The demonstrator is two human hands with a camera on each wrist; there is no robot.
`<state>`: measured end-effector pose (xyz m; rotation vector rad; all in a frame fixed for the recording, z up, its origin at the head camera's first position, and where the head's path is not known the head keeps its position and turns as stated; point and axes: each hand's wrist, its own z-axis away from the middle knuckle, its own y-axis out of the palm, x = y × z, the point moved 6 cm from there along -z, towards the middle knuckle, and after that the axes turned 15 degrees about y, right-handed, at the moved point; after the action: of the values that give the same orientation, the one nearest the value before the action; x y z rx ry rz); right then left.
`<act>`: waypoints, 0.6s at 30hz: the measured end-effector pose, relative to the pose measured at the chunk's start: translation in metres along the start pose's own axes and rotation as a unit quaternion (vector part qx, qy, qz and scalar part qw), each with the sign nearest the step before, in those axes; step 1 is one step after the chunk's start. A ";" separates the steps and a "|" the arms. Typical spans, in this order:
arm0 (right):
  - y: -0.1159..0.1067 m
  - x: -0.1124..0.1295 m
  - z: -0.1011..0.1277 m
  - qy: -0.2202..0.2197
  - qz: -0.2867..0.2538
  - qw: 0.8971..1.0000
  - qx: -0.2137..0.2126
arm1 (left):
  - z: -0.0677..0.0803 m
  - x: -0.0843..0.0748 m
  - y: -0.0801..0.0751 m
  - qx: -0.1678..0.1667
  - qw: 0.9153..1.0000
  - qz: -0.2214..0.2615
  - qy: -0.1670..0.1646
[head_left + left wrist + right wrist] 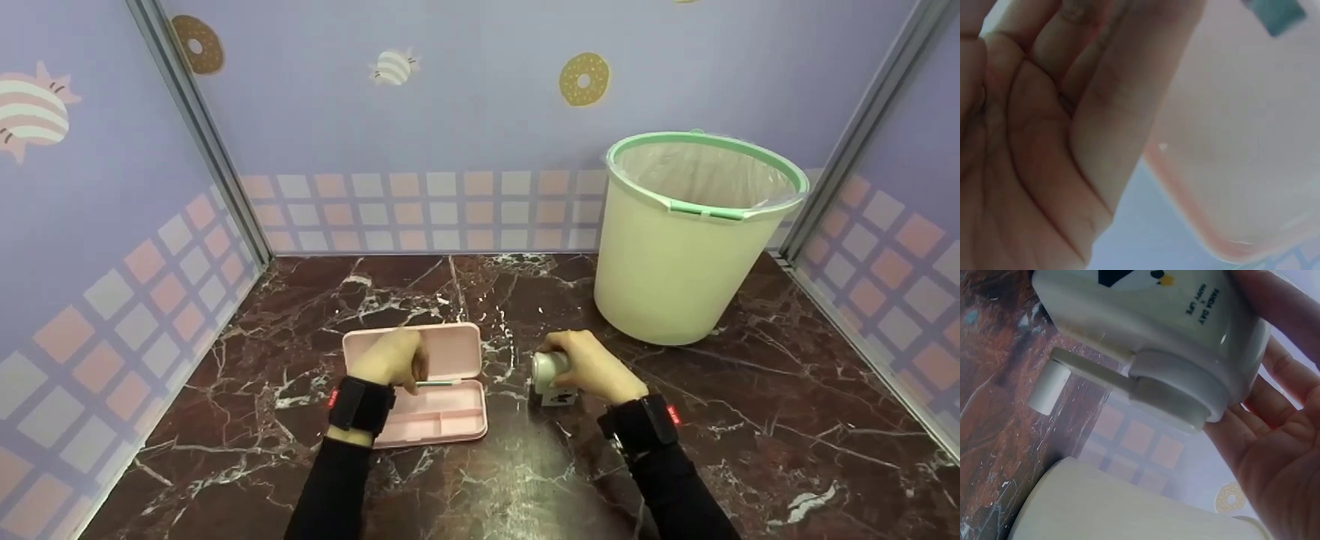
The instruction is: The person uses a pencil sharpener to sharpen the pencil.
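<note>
A pink pencil case (459, 351) lies open on the table, its lid folded back and its base divided into compartments. Over it, my left hand (394, 361) pinches a slim teal pencil (439, 383), which points right along the hinge side. In the left wrist view only a blurred teal end (1278, 16) shows, beside the palm. My right hand (596, 367) grips a white pencil sharpener (551, 369) to the right of the case. Its panda print and crank handle (1095, 374) show in the right wrist view. My fingers partly cover its top and side.
A tall cream bin (667, 259) with a green rim and a clear liner stands at the back right, behind my right hand. Small white bits (504, 330) lie on the dark marbled table (247, 465) between case and bin. Patterned walls (495, 135) enclose the table's back and sides.
</note>
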<state>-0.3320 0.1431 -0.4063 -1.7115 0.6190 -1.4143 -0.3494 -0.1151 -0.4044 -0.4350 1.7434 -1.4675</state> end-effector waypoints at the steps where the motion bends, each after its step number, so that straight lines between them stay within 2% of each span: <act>1: 0.000 0.000 0.000 -0.001 0.001 1.000 -0.001 | 0.002 0.002 0.002 0.002 1.000 -0.008 -0.002; 9: 0.000 0.000 0.001 -0.010 0.005 1.000 -0.001 | 0.011 0.015 0.011 -0.005 0.999 -0.035 0.003; 18: 0.002 0.001 0.001 -0.016 -0.004 1.000 0.002 | 0.013 0.013 0.018 -0.022 1.000 -0.023 0.003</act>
<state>-0.3304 0.1416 -0.4071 -1.7321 0.5912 -1.3908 -0.3437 -0.1274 -0.4257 -0.4968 1.7828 -1.4663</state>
